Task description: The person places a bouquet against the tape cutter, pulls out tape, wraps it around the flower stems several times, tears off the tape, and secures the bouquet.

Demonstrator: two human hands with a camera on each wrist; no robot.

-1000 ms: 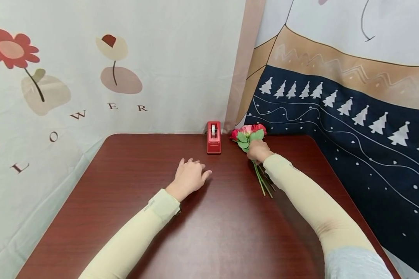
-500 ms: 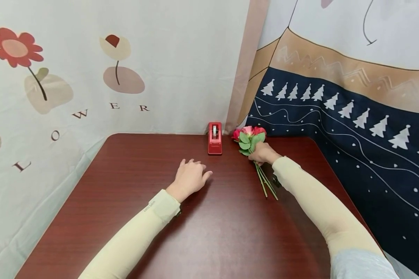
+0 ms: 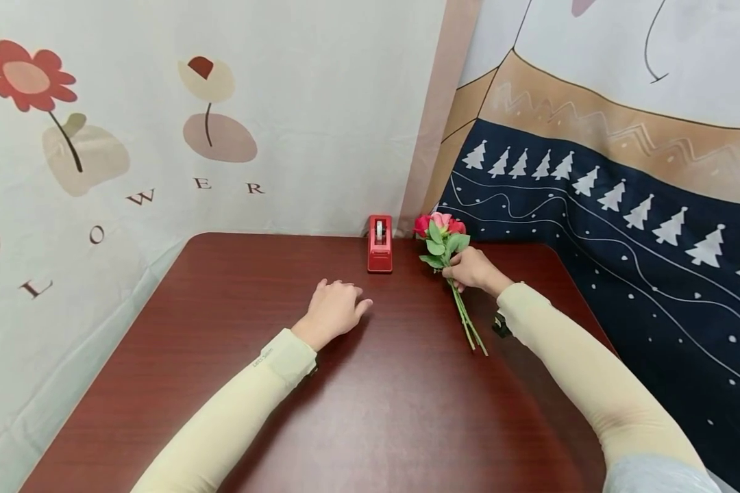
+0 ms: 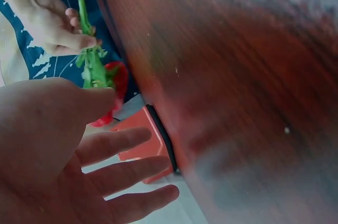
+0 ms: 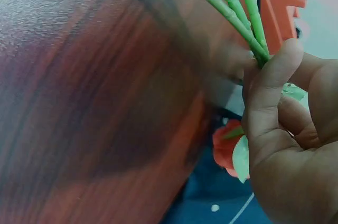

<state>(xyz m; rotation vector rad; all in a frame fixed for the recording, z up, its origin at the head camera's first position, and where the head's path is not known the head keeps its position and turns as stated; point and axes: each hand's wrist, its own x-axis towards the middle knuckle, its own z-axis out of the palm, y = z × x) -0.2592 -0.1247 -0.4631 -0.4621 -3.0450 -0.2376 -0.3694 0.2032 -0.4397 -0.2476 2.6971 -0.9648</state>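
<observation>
At the table's far right, the right hand (image 3: pixel 473 270) grips a small bunch of artificial roses (image 3: pixel 440 229) by the stems, just below the leaves. Red and pink blooms point away, and the bare stems (image 5: pixel 222 5) reach back toward the near side. The right wrist view shows thumb and fingers closed round several green stems. The left hand (image 3: pixel 333 309) is near the middle of the table, palm down, holding nothing; its fingers (image 4: pixel 129 174) are spread and relaxed in the left wrist view.
A red tape dispenser (image 3: pixel 379 255) stands at the table's back edge, between the hands and left of the roses. The dark wood table (image 3: pixel 370 411) meets a pale printed cloth (image 3: pixel 321 123) behind and a navy cloth with white trees (image 3: pixel 623 274) on the right.
The right hand has shifted slightly right, and the roses look more upright, with their blooms closer together. The left hand has barely moved.
</observation>
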